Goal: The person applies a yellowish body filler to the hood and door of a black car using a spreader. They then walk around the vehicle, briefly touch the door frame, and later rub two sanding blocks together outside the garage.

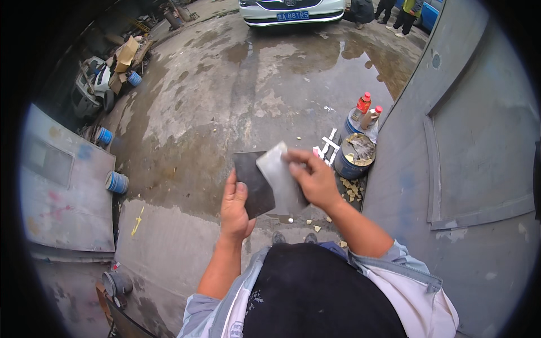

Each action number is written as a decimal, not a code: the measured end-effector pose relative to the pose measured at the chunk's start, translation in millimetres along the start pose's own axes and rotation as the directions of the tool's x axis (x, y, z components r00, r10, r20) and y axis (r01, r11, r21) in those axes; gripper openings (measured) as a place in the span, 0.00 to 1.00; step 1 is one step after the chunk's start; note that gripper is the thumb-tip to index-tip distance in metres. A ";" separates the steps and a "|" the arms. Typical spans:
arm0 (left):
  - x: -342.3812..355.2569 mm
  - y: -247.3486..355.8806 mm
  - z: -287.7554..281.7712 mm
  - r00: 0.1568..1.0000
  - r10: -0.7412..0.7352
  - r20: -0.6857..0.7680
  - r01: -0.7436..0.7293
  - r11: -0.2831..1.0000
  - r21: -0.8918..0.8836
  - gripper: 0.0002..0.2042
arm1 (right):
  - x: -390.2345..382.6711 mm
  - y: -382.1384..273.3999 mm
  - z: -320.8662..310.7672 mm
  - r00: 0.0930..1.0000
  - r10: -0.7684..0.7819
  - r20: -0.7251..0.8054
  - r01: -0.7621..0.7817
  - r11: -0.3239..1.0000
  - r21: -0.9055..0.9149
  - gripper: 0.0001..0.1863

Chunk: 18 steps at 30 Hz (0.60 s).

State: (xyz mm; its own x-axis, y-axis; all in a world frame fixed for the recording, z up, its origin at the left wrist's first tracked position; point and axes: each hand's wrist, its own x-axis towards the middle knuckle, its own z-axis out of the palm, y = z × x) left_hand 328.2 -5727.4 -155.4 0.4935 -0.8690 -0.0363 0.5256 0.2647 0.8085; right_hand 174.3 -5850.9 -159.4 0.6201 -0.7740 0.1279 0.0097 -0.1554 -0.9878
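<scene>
My left hand [235, 205] grips a flat dark square plate [252, 179] by its lower edge, held up in front of my chest. My right hand [311, 177] holds a lighter grey flat scraper blade [277, 172] and lays it across the dark plate, so the two sheets overlap. Both are held above a wet concrete floor, close to a large grey primed panel [473, 158] on my right.
A blue can [354, 158] crusted with dried filler stands at the panel's foot, with bottles [363, 110] behind it and filler crumbs beside it. Another grey panel [67, 186] leans at left with blue cans [116, 182] nearby. A white car [290, 11] and people stand far ahead.
</scene>
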 end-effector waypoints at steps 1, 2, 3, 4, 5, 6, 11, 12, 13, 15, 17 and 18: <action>2.5 4.9 -1.8 1.000 -0.001 0.001 0.001 1.000 0.003 0.21 | -5.8 -0.7 1.3 0.997 0.039 0.060 -0.030 0.989 -0.145 0.17; 0.3 10.6 0.3 1.000 0.008 0.012 -0.008 1.000 0.002 0.21 | -24.4 8.6 13.6 0.998 -0.012 0.066 0.015 0.999 -0.039 0.16; -1.8 14.2 3.1 1.000 0.018 0.022 -0.018 1.000 0.003 0.21 | -24.6 19.5 12.1 0.998 -0.029 0.059 0.029 1.000 -0.001 0.16; -7.3 5.0 -7.8 0.999 0.006 -0.037 -0.001 0.991 0.131 0.22 | -23.4 23.6 15.6 0.998 -0.025 0.059 0.022 0.999 0.044 0.16; -16.1 -4.6 -16.6 0.997 -0.070 -0.017 0.072 0.992 0.108 0.22 | -25.3 19.2 20.5 0.999 -0.003 0.052 -0.002 0.996 0.088 0.16; -18.2 -10.0 -29.4 0.997 -0.081 -0.002 0.079 0.972 0.221 0.22 | -11.1 16.4 15.0 0.999 -0.010 0.051 0.009 1.000 0.016 0.16; -43.4 -0.9 -42.6 0.994 -0.093 -0.063 0.106 0.958 0.267 0.22 | 40.5 6.2 16.0 0.984 -0.175 -0.040 0.177 0.902 0.395 0.16; -44.5 8.3 -40.0 0.993 -0.045 -0.107 0.061 0.987 0.150 0.22 | 34.1 2.8 12.1 0.991 -0.118 0.055 0.096 0.948 0.302 0.20; -47.5 16.3 -38.5 0.992 -0.021 -0.128 0.034 0.994 0.100 0.23 | 25.6 14.9 16.6 0.981 -0.139 0.134 0.102 0.962 0.252 0.20; -57.8 29.1 -47.6 0.983 0.017 -0.183 -0.018 1.000 -0.003 0.23 | -2.3 19.2 39.7 0.941 -0.120 0.316 0.109 0.993 0.053 0.19; -68.6 30.9 -59.5 0.977 -0.028 -0.209 0.029 1.000 0.000 0.23 | -15.1 23.0 66.0 0.904 -0.155 0.399 0.162 0.987 0.015 0.19; -75.5 32.9 -70.7 0.977 -0.069 -0.200 0.077 0.996 0.033 0.23 | -9.9 25.6 75.5 0.902 -0.113 0.417 0.114 0.993 0.023 0.18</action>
State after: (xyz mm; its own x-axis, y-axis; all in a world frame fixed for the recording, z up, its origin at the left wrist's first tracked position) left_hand 357.3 -5623.6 -167.6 0.5847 -0.7839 -0.2088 0.5386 0.1828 0.8225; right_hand 227.6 -5800.8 -192.6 0.8854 -0.4243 0.1900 0.0983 -0.2286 -0.9685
